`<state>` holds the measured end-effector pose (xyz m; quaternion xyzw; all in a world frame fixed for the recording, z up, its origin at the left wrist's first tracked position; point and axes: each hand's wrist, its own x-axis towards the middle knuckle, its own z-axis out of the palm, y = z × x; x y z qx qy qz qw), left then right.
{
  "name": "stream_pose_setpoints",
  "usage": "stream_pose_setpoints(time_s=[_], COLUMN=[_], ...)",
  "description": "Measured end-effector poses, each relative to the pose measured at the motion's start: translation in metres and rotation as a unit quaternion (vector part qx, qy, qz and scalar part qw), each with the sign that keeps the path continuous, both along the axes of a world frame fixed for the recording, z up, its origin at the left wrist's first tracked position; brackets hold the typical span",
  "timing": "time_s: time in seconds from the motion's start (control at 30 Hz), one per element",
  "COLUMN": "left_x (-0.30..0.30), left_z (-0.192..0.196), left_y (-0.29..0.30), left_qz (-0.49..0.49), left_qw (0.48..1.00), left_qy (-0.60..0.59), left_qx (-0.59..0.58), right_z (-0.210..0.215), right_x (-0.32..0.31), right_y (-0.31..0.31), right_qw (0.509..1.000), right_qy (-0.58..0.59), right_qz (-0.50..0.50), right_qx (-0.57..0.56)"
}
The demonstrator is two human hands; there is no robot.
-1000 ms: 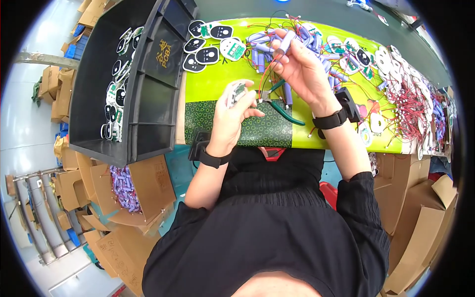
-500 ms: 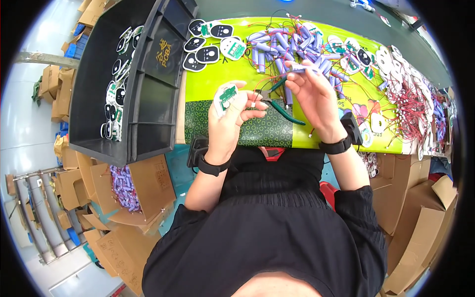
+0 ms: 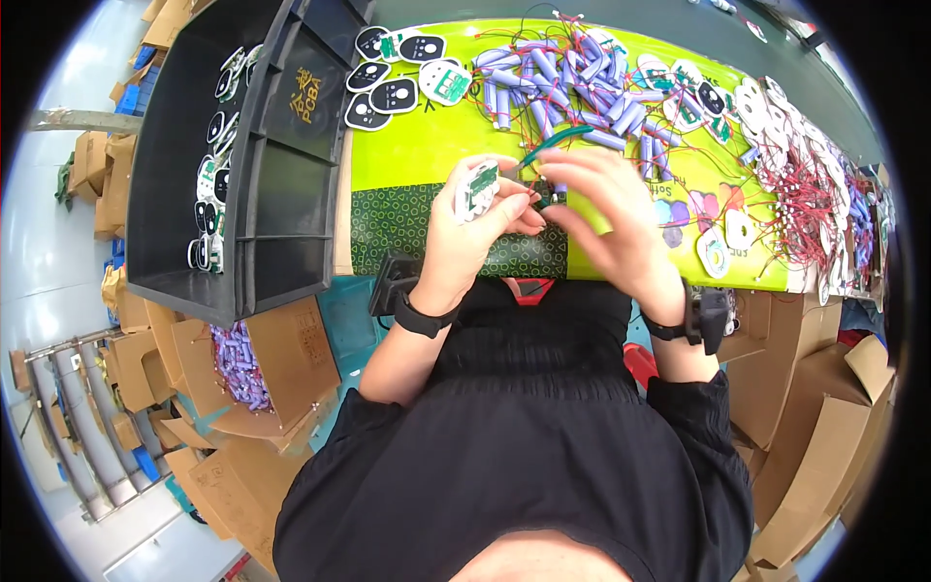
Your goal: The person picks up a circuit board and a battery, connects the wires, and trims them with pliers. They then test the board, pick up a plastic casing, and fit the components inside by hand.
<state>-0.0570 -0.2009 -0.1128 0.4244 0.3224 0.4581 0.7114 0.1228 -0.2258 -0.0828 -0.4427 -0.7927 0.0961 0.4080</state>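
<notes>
Bench: your yellow-green mat [image 3: 427, 145] carries purple cells [image 3: 572, 78] and red wires [image 3: 805, 184]; a black bin [image 3: 242, 165] sits on your left.
Left hand [image 3: 470, 233]: pinching a small white-green board [image 3: 477, 189] above the mat's near edge.
Right hand [image 3: 611, 213]: fingers curled at the board's side, green cutters [image 3: 553, 144] touching them.

A glossy yellow-green plastic mat [image 3: 427, 145] covers the bench, smooth purple plastic-wrapped cells [image 3: 558, 82] lie at twelve o'clock, a matt black plastic crate [image 3: 194, 145] sits at ten, rough brown cardboard boxes [image 3: 281, 359] at eight, and matt black cloth sleeves [image 3: 524, 456] below.
</notes>
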Motion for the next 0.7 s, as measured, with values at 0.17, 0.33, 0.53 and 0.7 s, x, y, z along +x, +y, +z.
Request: stream_pose_setpoints(time_s=[0.17,0.33,0.53,0.7], left_x=[0.002,-0.008,0.004,0.008], left_z=[-0.004,-0.011,-0.018,-0.026], left_y=[-0.006,-0.004,-0.005,-0.006], left_qz=[0.017,0.039,0.082,0.116], left_qw=[1.0,0.997,0.991,0.992], left_qy=[0.011,0.063,0.071,0.034], left_qx=[-0.017,0.015,0.081,0.046], right_z=[-0.025,-0.015,-0.022,-0.026], right_x=[-0.009,-0.011,-0.032,-0.034], right_y=[0.01,0.009,-0.002,-0.002], right_qw=[0.999,1.0,0.953,0.972], right_qy=[-0.02,0.01,0.228,0.154], right_qz=[0.011,-0.01,-0.007,-0.071], right_qx=[0.037,0.009,-0.198,-0.164])
